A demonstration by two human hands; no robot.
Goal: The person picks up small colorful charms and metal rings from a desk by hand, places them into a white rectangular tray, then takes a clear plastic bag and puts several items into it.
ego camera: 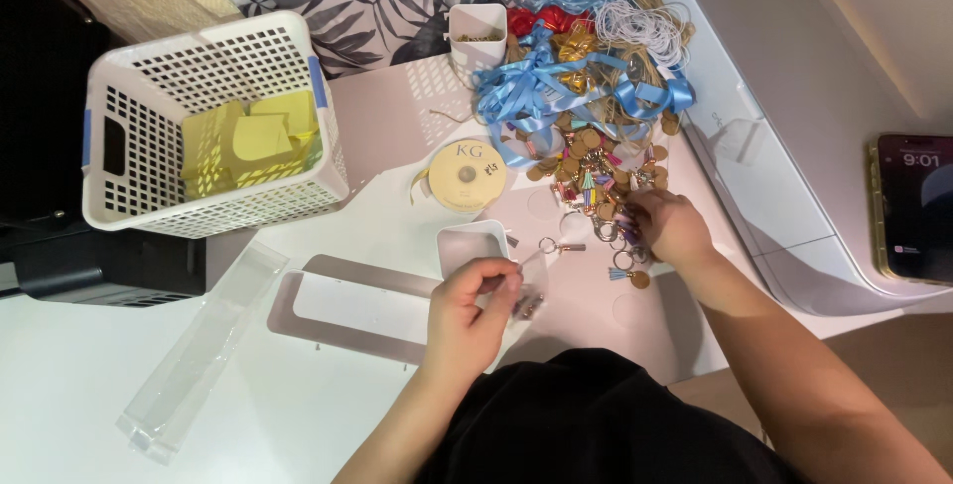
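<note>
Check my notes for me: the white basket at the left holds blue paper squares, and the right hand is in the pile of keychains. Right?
One detail is wrong. The head view shows the basket holding yellow paper squares, not blue. The right hand is indeed in the keychains.

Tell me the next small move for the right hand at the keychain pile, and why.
Probably lift one keychain free of the pile and bring it toward the left hand. The right hand already has its fingers in the tangled rings and tassels, while the left hand pinches a small piece beside the small white tray.
</note>
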